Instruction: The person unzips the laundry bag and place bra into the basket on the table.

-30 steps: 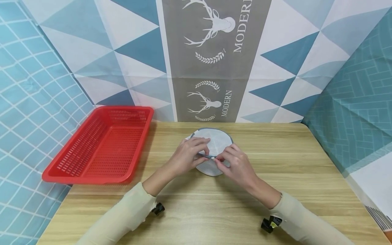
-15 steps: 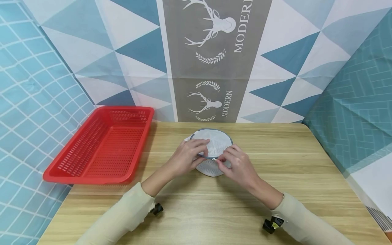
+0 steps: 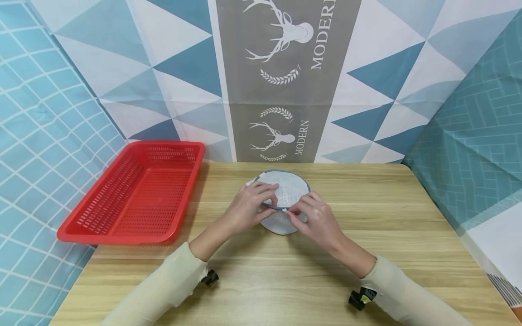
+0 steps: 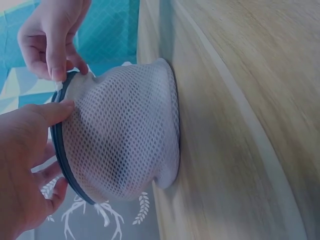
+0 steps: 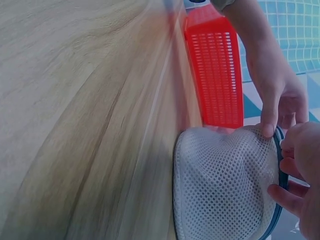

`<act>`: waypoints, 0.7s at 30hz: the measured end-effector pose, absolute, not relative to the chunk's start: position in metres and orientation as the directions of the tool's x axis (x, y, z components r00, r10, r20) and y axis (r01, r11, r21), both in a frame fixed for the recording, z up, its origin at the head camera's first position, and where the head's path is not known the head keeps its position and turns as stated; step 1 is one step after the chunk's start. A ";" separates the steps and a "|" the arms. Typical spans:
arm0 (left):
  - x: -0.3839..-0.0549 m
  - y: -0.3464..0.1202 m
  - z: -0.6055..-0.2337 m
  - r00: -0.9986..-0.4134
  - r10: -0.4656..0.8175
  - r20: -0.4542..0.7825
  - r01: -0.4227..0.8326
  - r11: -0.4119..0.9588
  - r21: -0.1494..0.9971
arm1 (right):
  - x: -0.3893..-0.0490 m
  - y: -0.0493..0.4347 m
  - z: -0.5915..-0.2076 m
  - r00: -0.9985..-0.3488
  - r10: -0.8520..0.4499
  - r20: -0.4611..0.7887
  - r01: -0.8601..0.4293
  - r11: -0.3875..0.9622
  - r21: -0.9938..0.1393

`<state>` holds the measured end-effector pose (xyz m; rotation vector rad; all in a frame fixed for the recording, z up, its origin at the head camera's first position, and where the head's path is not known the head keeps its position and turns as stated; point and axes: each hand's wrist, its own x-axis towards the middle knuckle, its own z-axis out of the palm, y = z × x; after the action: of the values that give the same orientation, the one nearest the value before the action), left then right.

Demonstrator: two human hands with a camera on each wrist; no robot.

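A white mesh laundry bag (image 3: 290, 185), round and drum-shaped, stands on the wooden table. A blue-grey zipper (image 4: 59, 145) runs round its top rim. My left hand (image 3: 250, 206) grips the rim at the near left, thumb on the outer mesh and fingers over the top. At the near right, my right hand (image 3: 316, 217) pinches the small white zipper pull (image 3: 284, 210) between thumb and fingers. The two hands are close together on the rim. In the right wrist view the mesh side (image 5: 225, 180) bulges and creases below the zipper.
A red plastic basket (image 3: 179, 226) with slotted walls stands at the table's left. The wooden table (image 3: 261, 290) reaches back to a patterned cloth wall (image 3: 183, 86). Tile-patterned sheets hang on both sides.
Both hands keep their hold on the bag. The near rim and zipper pull have risen very slightly since half a second ago; the basket has not moved.
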<state>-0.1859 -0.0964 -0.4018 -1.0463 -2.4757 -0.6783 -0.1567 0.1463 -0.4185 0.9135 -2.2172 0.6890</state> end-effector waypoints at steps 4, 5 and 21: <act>-0.187 -0.094 -0.401 -0.634 0.572 0.521 0.757 0.596 0.267 | -0.156 0.143 -0.418 -0.554 -0.416 0.721 -0.752 0.621 -0.221; -0.187 -0.094 -0.401 -0.628 0.574 0.524 0.761 0.593 0.263 | -0.156 0.143 -0.418 -0.556 -0.416 0.720 -0.751 0.622 -0.221; -0.185 -0.100 -0.402 -0.623 0.604 0.497 0.770 0.585 0.254 | -0.157 0.146 -0.419 -0.576 -0.424 0.699 -0.741 0.632 -0.227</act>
<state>-0.1849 -0.0999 -0.4017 -1.1128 -2.4602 -0.6430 -0.1565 0.1461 -0.4190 0.9069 -2.2469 0.6813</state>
